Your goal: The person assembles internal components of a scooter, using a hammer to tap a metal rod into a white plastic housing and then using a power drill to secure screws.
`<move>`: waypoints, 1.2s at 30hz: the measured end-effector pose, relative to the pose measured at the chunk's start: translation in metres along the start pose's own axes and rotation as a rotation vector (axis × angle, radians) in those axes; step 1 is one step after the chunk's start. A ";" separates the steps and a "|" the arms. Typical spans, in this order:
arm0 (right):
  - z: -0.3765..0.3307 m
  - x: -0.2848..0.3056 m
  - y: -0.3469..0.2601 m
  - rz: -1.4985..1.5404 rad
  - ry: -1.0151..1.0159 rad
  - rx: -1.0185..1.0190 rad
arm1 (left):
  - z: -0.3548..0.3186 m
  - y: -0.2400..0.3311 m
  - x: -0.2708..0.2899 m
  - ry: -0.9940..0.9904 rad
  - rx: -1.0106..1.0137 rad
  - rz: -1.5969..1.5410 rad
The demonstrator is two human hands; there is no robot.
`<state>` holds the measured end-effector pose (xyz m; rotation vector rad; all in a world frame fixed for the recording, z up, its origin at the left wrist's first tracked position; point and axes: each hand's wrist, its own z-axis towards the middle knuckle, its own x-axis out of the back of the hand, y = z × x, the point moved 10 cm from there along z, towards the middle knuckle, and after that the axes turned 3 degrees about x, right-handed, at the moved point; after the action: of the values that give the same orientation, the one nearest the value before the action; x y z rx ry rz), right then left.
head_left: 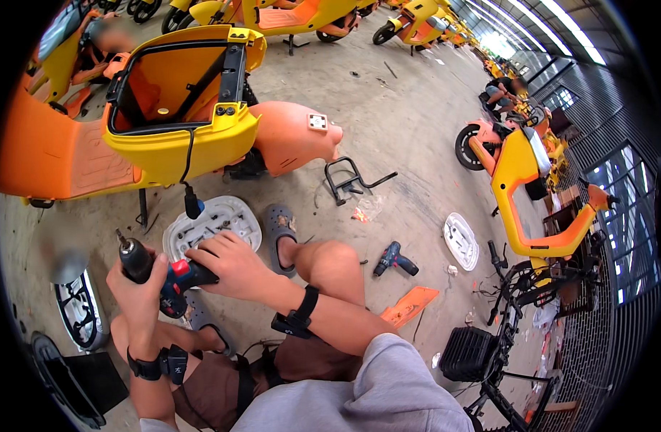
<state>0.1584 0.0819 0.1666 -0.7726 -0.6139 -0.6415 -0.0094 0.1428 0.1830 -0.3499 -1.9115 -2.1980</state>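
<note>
Head view, taken left to right with the cordless drill (154, 270) as the landmark: left of it a black wheel rim (75, 309) lies on the concrete floor (402, 122). The left hand (136, 291) comes next, fingers closed tight around the drill's black front barrel, just behind the chuck and bit, which point up and to the left. The drill's long axis runs from that bit down and right to its blue and red body, where the right hand (230, 263) lies over the rear, fingers curled on it; I cannot tell how firmly they grip. Both hands touch the tool, the left nearer the bit. Just above the drill sits a white scooter panel (215, 223), inner side up, and above that a yellow scooter body (179, 137). Well to the right, a second drill (394, 259) lies on the floor.
</note>
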 end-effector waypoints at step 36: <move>-0.028 -0.028 0.048 0.034 -0.111 -0.343 | 0.033 -0.592 0.342 0.041 0.712 0.747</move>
<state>0.1816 0.0947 0.1109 -1.1427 -0.5975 -0.6849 -0.5152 0.2568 -0.2631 -0.7172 -1.9471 -0.9891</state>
